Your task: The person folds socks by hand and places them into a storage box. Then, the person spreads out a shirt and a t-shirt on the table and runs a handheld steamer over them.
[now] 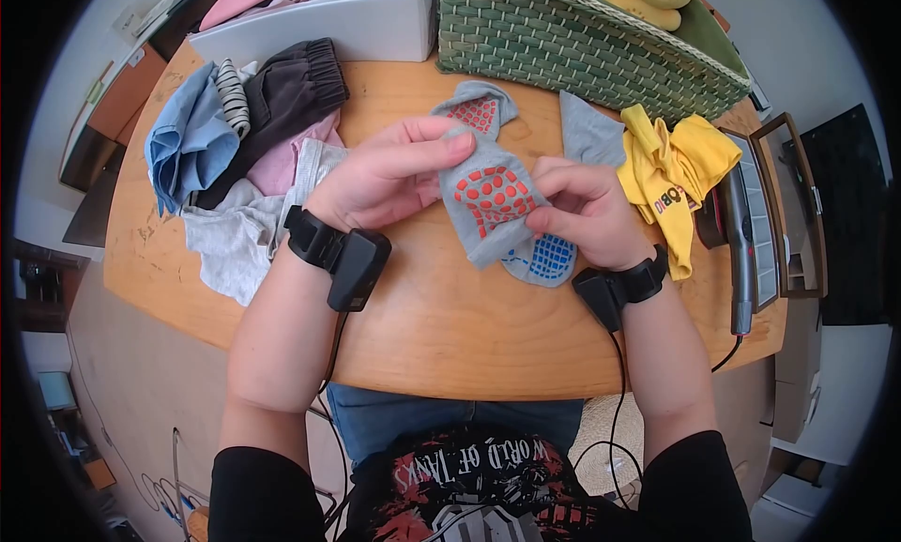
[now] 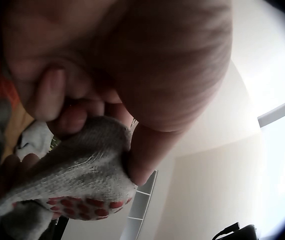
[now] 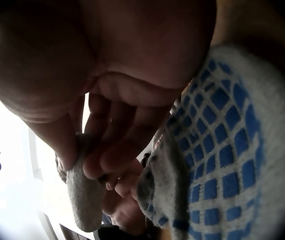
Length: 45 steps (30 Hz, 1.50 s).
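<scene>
A grey sock with red rubber grip dots hangs over the table, held between both hands. My left hand pinches its upper left end between thumb and fingers; the left wrist view shows the grey knit under the thumb. At the sock's right edge, my right hand pinches the fabric with thumb and forefinger. Beneath that hand lies a grey sock with blue grip squares, large in the right wrist view. Behind the hands lies another red-dotted grey sock.
A yellow garment lies at the right, beside a plain grey cloth and a dark wand-like tool with a cord. Folded clothes are heaped at the left. A white bin and green woven basket stand behind.
</scene>
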### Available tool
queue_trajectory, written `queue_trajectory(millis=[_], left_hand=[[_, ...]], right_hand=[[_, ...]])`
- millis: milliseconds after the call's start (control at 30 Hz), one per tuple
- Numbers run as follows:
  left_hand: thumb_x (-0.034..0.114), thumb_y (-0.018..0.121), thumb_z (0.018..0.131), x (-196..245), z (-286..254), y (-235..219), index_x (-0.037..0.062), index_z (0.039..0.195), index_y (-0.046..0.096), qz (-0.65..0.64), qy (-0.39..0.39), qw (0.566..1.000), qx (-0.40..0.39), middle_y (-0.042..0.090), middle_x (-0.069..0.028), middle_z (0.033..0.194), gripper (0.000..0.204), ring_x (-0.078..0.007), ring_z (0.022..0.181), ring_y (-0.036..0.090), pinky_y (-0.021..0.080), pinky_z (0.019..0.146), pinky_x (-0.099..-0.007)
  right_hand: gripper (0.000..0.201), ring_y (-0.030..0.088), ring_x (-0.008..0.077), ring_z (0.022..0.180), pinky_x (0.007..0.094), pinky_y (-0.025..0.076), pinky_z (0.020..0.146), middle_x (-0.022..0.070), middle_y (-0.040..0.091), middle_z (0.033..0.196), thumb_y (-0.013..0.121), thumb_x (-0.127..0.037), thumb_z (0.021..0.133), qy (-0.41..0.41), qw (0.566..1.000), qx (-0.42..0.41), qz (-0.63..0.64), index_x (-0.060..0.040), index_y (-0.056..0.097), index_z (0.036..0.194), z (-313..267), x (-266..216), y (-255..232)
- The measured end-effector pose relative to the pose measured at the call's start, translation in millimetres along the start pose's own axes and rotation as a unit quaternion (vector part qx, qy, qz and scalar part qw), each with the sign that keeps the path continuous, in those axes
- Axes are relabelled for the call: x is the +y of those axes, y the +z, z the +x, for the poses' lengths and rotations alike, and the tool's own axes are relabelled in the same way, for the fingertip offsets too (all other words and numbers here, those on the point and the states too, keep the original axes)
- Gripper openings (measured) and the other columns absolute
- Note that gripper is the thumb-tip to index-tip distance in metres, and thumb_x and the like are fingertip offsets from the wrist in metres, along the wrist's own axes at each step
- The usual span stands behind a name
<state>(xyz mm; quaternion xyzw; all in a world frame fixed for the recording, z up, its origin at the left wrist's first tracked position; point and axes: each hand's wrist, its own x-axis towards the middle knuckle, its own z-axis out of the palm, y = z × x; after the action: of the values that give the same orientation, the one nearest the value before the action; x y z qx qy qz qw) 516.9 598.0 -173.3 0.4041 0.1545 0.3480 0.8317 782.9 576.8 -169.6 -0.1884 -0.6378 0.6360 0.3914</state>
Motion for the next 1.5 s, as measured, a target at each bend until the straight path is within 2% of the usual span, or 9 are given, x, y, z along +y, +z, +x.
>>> queue_trajectory(millis=[200,267,400,467,567,633,733,933,1500], left_hand=[[0.025,0.062,0.103,4.6,8.1,22.7,0.0039,0.118,0.067,-0.013,0.056,0.996,0.065,0.072,-0.0047,0.11,0.027,-0.0146,0.104,0.068,0.051,0.093,-0.0299],[0.026,0.062,0.103,3.5,13.4,21.3,0.0056,0.117,0.067,-0.017,0.063,0.987,0.147,0.071,-0.0048,0.111,0.025,-0.0128,0.104,0.067,0.05,0.089,-0.0273],[0.033,0.058,0.105,2.5,15.6,-19.4,0.0073,0.112,0.068,-0.052,0.063,0.99,0.117,0.073,-0.0046,0.103,0.029,-0.0123,0.095,0.069,0.051,0.078,-0.0236],[0.044,0.043,0.109,4.6,17.7,-37.1,0.004,0.113,0.063,-0.03,0.05,0.989,-0.135,0.074,-0.0093,0.104,0.045,-0.0128,0.084,0.07,0.049,0.063,-0.0202],[0.055,0.04,0.107,12.5,0.9,12.1,0.0018,0.117,0.062,0.187,-0.068,0.979,0.044,0.075,-0.0128,0.102,0.058,-0.0149,0.078,0.071,0.049,0.058,-0.0204],[0.055,0.048,0.104,7.0,1.1,18.2,-0.001,0.121,0.062,0.202,-0.069,0.976,0.031,0.074,-0.0167,0.11,0.061,-0.0165,0.087,0.073,0.054,0.063,-0.0205],[0.034,0.068,0.099,7.7,3.7,26.0,-0.0008,0.12,0.066,0.176,-0.093,0.979,0.041,0.074,-0.0107,0.114,0.04,-0.0149,0.095,0.073,0.059,0.076,-0.0235],[0.02,0.069,0.099,-2.6,13.4,34.9,0.0032,0.129,0.063,0.178,0.018,0.978,0.107,0.073,-0.0058,0.116,0.035,-0.0102,0.099,0.07,0.056,0.086,-0.0229],[0.016,0.063,0.102,-15.3,21.3,32.2,0.002,0.137,0.057,0.117,0.089,0.981,0.127,0.069,-0.0071,0.125,0.038,-0.0125,0.107,0.068,0.057,0.091,-0.0266]], right_hand=[[0.016,0.063,0.0105,0.08,0.0246,0.051,0.069,0.0039,0.064,0.095,0.073,0.002,0.09,-0.002,0.999,0.036,-0.013,0.003,0.07,0.106,-0.2,3.3,-0.3],[0.019,0.064,0.0089,0.079,0.0232,0.052,0.067,0.0035,0.067,0.095,0.072,0.0,0.092,-0.036,0.993,0.107,0.035,0.0018,0.068,0.111,0.9,7.9,-0.9],[0.019,0.064,0.0073,0.077,0.0217,0.052,0.064,0.0036,0.07,0.094,0.071,-0.003,0.094,-0.047,0.978,0.201,-0.026,0.0006,0.068,0.113,3.6,5.9,-6.3],[0.018,0.064,0.0067,0.075,0.021,0.052,0.061,0.0039,0.072,0.092,0.07,-0.005,0.095,-0.037,0.97,0.241,-0.022,-0.0001,0.068,0.113,6.2,3.7,-3.5],[0.019,0.065,0.0067,0.079,0.0211,0.052,0.062,0.0042,0.072,0.096,0.071,-0.006,0.095,-0.041,0.972,0.23,-0.011,-0.0003,0.067,0.114,6.5,4.0,-2.8],[0.02,0.065,0.0067,0.08,0.0212,0.052,0.062,0.0044,0.072,0.097,0.071,-0.006,0.095,-0.038,0.975,0.218,-0.011,-0.0002,0.066,0.114,5.4,4.3,-3.3],[0.022,0.065,0.0067,0.083,0.0212,0.052,0.063,0.0047,0.072,0.101,0.071,-0.006,0.095,-0.027,0.979,0.2,-0.019,-0.0005,0.065,0.115,3.4,3.2,-1.8],[0.022,0.066,0.007,0.082,0.0209,0.053,0.064,0.0019,0.067,0.096,0.071,-0.002,0.094,-0.032,0.979,0.203,-0.02,-0.0047,0.058,0.112,7.7,-3.8,5.7],[0.031,0.064,0.007,0.085,0.0212,0.054,0.068,0.0046,0.063,0.107,0.075,0.006,0.087,-0.083,0.982,0.17,-0.027,-0.0004,0.062,0.115,10.4,1.8,8.5]])
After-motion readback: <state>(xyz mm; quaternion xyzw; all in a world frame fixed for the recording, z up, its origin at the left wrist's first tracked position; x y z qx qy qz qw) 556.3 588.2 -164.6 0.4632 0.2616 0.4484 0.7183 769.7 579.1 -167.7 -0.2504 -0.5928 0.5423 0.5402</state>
